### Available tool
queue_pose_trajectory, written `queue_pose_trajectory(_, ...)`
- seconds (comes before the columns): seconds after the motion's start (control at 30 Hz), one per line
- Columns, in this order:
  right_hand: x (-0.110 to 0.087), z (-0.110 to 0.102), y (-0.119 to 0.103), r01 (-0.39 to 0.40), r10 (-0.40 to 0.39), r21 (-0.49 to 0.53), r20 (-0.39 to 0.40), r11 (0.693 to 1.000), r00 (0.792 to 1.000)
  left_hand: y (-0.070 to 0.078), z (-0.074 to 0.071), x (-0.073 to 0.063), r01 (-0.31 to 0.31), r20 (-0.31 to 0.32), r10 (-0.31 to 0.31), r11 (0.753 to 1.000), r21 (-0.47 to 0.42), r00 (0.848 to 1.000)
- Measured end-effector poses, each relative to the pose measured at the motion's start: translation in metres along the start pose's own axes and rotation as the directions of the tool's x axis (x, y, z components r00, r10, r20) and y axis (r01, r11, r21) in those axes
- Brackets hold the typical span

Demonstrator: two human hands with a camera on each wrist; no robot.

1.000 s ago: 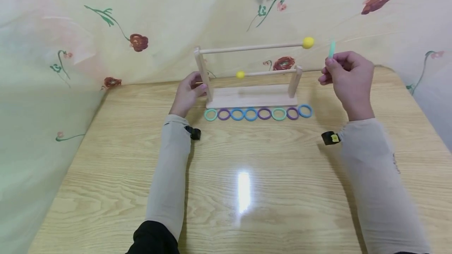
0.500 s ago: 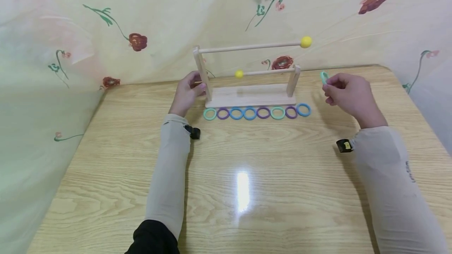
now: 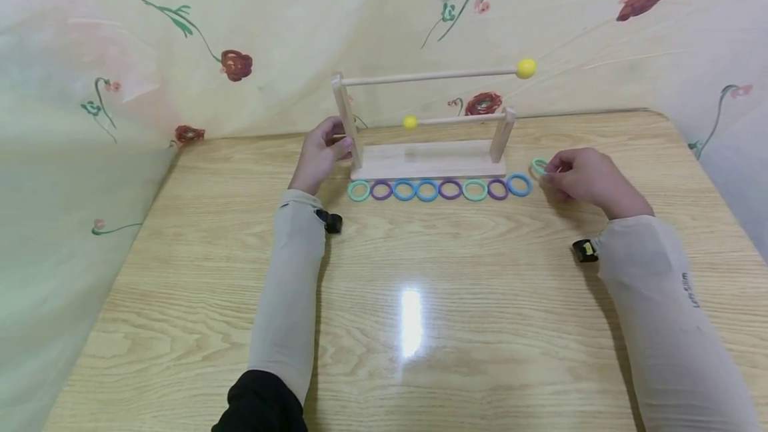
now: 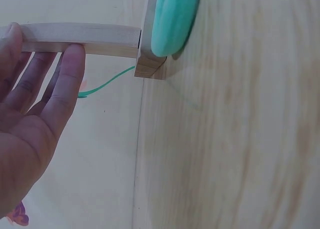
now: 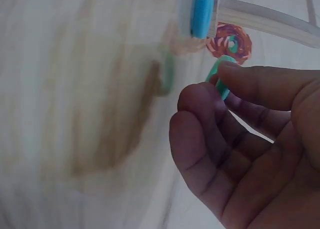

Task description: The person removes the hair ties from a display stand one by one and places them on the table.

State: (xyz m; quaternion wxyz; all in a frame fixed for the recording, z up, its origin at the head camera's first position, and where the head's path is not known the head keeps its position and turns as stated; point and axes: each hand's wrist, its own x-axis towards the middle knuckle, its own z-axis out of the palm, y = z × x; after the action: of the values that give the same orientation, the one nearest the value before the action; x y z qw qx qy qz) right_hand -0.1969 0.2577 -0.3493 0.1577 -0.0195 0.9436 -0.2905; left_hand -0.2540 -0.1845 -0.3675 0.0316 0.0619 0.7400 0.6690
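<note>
My left hand grips the left upright of a pale wooden stand, with thumb and fingers on either side of the post in the left wrist view. Between thumb and fingertips, my right hand pinches a mint-green ring. It is low over the table at the right end of a row of rings, slightly tilted; whether it touches the wood I cannot tell. That row runs along the stand's front edge in green, purple and blue, ending at a blue ring.
From the stand's uprights extend two horizontal rods, the upper tipped with a yellow ball, the lower with a smaller yellow ball. Behind rises a flower-patterned cloth. The wood-grain table reaches toward me, with a light reflection.
My right hand has come down from beside the upper rod's ball to near the tabletop, carrying the green ring. The left hand keeps its grip on the upright.
</note>
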Motion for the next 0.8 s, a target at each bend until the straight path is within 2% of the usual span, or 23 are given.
queue_pose_trajectory(0.4, 0.0038, 0.0039, 0.006, -0.019, 0.015, 0.043, 0.096, 0.999, 0.995, 0.0013, 0.0001, 0.0012, 0.025, -0.008, -0.025, 1.0, 0.001, 1.0)
queue_pose_trajectory(0.8, 0.0052, 0.0038, 0.0041, -0.016, 0.01, 0.06, 0.11, 0.998, 0.994, 0.0017, -0.0006, 0.0028, 0.036, -0.007, -0.036, 0.999, -0.007, 0.999)
